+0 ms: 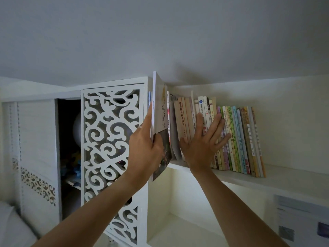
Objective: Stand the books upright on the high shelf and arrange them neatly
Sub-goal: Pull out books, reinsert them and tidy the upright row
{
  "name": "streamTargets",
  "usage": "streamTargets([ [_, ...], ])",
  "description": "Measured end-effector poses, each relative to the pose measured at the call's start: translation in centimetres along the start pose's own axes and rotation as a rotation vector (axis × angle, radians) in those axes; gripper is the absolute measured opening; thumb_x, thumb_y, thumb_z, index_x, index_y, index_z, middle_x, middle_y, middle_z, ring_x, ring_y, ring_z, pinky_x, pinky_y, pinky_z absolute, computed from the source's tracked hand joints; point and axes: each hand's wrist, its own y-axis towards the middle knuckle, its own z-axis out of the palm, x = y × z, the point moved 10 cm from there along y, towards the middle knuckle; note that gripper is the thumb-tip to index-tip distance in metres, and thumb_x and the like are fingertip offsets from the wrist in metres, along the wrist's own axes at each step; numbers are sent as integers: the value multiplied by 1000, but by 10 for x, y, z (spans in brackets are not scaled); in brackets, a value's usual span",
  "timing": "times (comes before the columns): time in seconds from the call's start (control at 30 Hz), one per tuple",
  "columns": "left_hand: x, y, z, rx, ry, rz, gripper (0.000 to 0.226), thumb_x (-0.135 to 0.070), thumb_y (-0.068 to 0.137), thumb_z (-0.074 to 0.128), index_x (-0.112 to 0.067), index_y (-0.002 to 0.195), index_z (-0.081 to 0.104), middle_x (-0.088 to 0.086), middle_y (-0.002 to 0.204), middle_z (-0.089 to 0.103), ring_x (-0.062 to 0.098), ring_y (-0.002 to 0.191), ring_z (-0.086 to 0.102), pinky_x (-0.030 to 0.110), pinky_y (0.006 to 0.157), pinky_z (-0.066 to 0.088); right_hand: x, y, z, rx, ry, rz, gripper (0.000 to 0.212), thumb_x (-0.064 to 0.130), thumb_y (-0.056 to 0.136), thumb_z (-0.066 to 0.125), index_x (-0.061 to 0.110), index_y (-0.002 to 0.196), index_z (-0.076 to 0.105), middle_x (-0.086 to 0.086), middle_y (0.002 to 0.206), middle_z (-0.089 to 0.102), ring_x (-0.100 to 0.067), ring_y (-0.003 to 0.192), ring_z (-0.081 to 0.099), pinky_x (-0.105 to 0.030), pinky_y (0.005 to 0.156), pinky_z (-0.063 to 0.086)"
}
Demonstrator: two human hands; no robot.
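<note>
We had a tall thin book [159, 111] pinched in our left hand [145, 148], thumb on the cover near its lower edge and fingers behind. It stood upright at the left end of the high shelf [277, 177], its bottom corner hanging out past the shelf's front edge. Our right hand [203, 141] lay flat and open, fingers spread, pressing against the spines of the row of books [235, 138], which leaned to the left.

We judged the big book light but floppy, a soft-covered thing likely to bend or slide if held only by a corner; a grip lower on the spine side looked safer. The row seemed made of slim paperbacks, slippery against each other, best steadied by a broad palm, not fingertips. The fretwork cabinet door [112, 139] stood just beside the book.
</note>
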Motion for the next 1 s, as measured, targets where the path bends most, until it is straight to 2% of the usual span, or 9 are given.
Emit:
streamTargets([
  [0.13, 7, -4, 1, 2, 0, -18, 72, 4, 99, 49, -27, 161, 31, -47, 92, 57, -14, 81, 61, 10, 62, 55, 0, 0, 2, -14, -2, -2, 105, 75, 82, 59, 29, 165, 13, -21, 171, -2, -42, 158, -1, -69, 120, 5],
  [0.3, 8, -7, 0, -14, 15, 2, 74, 5, 98, 50, -27, 161, 31, -50, 91, 56, -7, 77, 63, 19, 61, 58, 1, 0, 4, -28, -4, -36, 102, 79, 84, 51, 33, 165, 10, -23, 170, -2, -43, 158, -2, -72, 119, 6],
  [0.43, 6, -7, 4, -17, 3, 31, 73, 6, 97, 51, -22, 161, 31, -57, 102, 51, -19, 85, 58, 5, 67, 51, 12, -2, -1, -58, -3, -136, 85, 75, 93, 45, 41, 163, 11, -23, 170, 0, -44, 157, -1, -77, 116, 6],
  [0.53, 6, -6, 5, -30, 3, 43, 76, 7, 96, 51, -25, 161, 31, -49, 98, 55, -10, 87, 61, 9, 69, 55, 23, -6, 4, -24, -14, -257, 69, 68, 101, 27, 43, 163, 11, -21, 171, -2, -45, 157, -3, -79, 113, 9],
  [0.63, 6, -4, 5, -29, 0, 58, 76, 8, 95, 52, -24, 161, 31, -45, 97, 55, -18, 86, 59, 4, 69, 51, 27, -6, 4, -12, -14, -279, 67, 68, 101, 8, 41, 163, 12, -21, 171, -2, -46, 156, -4, -79, 113, 7],
  [0.7, 5, -2, 5, -16, -16, 65, 76, 10, 94, 51, -22, 161, 32, -54, 101, 53, -21, 84, 57, 4, 68, 50, 29, -7, 3, -19, -20, -285, 70, 68, 102, 3, 38, 163, 14, -22, 170, 0, -46, 156, -2, -78, 115, 6],
  [0.83, 7, 1, 2, -15, -22, 63, 73, 10, 95, 51, -18, 160, 33, -57, 103, 51, -22, 83, 57, 3, 65, 49, 40, -15, 10, -84, -48, -405, 69, 64, 104, 37, 32, 163, 22, -22, 171, 5, -43, 157, 3, -74, 118, 10],
  [0.9, 12, 3, 2, -12, -8, 47, 74, 9, 96, 51, -21, 160, 33, -54, 102, 53, -20, 83, 58, 4, 65, 51, 42, -14, 14, -92, -10, -440, 61, 58, 101, 53, 33, 154, 37, -19, 171, 9, -43, 157, 6, -75, 118, 7],
  [1.0, 20, 7, 2, -5, 5, 21, 75, 5, 96, 52, -26, 161, 31, -44, 96, 58, -13, 81, 59, 14, 67, 57, 43, -12, 19, -77, 22, -438, 51, 56, 100, 57, 31, 144, 56, -15, 171, 11, -40, 158, 7, -75, 118, 5],
])
